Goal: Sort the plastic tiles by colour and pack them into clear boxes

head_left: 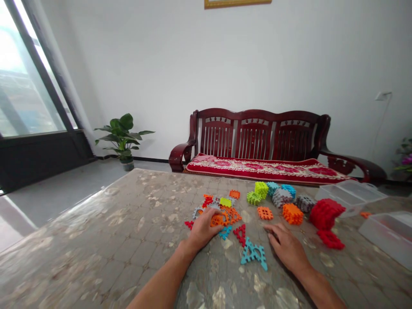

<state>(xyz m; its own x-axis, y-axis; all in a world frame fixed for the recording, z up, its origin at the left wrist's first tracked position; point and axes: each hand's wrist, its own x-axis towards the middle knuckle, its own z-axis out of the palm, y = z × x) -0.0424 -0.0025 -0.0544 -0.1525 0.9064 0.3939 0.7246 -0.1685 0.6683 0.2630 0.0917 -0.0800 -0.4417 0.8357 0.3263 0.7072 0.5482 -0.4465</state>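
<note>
Left hand: the left hand point(202, 229) lies palm down at lower centre, fingers together and slightly curved, on a loose heap of flat interlocking plastic pieces point(219, 210). It touches orange pieces at its fingertips; whether it grips one, I cannot tell.

Right hand: the right hand point(287, 249) sits at lower right, empty, fingers loosely curved, tips on the tabletop, just right of a teal star-edged triangle point(254, 254).

Pieces: a red triangle point(240, 234) and a small teal piece point(225, 232) lie between the hands. Beyond them, toward the right, sit an orange square point(265, 213), an orange block point(292, 213), a lime-green cube point(261, 189) and a large red stack point(325, 213).

Containers: two clear plastic bins point(350, 193) stand at the table's right edge.

Room: a marbled tabletop point(96, 240) fills the lower frame. Behind it stand a dark red wooden bench point(257, 128), a potted plant point(124, 137) and, at upper left, a window point(25, 73).
</note>
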